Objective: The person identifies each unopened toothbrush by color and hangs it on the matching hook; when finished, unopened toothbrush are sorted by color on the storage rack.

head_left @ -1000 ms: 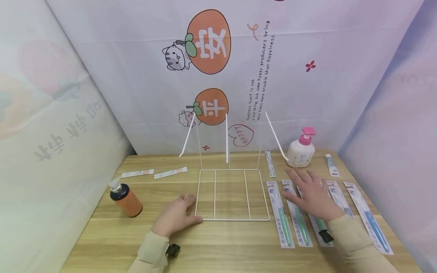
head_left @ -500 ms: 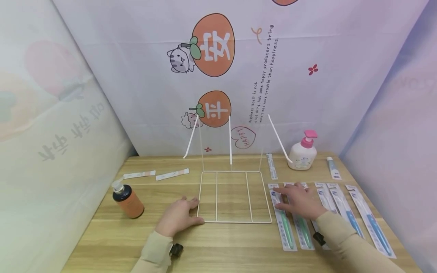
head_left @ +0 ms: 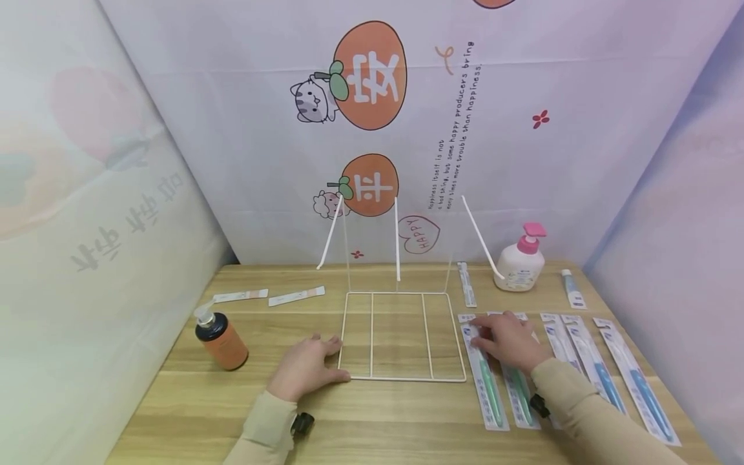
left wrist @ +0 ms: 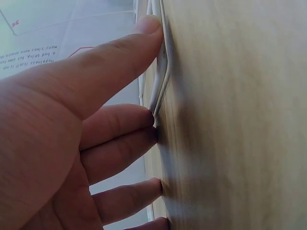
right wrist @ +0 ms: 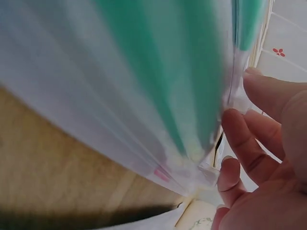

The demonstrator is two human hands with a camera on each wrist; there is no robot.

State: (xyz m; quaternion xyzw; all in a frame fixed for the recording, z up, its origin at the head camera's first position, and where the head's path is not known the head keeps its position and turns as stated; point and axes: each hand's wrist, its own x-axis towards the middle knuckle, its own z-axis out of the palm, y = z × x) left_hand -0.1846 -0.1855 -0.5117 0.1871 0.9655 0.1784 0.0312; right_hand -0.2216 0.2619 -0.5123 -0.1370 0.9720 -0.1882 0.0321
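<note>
A white wire hook rack (head_left: 401,379) stands mid-table, with three prongs (head_left: 398,239) jutting toward me from the top. My left hand (head_left: 308,368) rests at the base's front left corner, thumb (left wrist: 148,26) and fingertips right at the wire (left wrist: 163,62). In the head view, my right hand (head_left: 511,339) lies over the tops of the packaged toothbrushes. Its thumb and index fingertip touch the upper part of the leftmost package, a green toothbrush (head_left: 487,387). A second green toothbrush (head_left: 519,394) runs beneath the palm; another package is mostly hidden under the wrist.
Farther right lie blue toothbrushes in packs (head_left: 645,394). Behind them are a white pump bottle (head_left: 519,266) with a pink top, a small tube (head_left: 573,290) and a narrow packet (head_left: 467,284). At left stand an orange pump bottle (head_left: 223,345) and two slim sachets (head_left: 296,296).
My right hand has moved left from the middle packages to the leftmost one, its thumb drawing nearer the index finger. The left hand stays at the rack's corner. The head view has shifted slightly.
</note>
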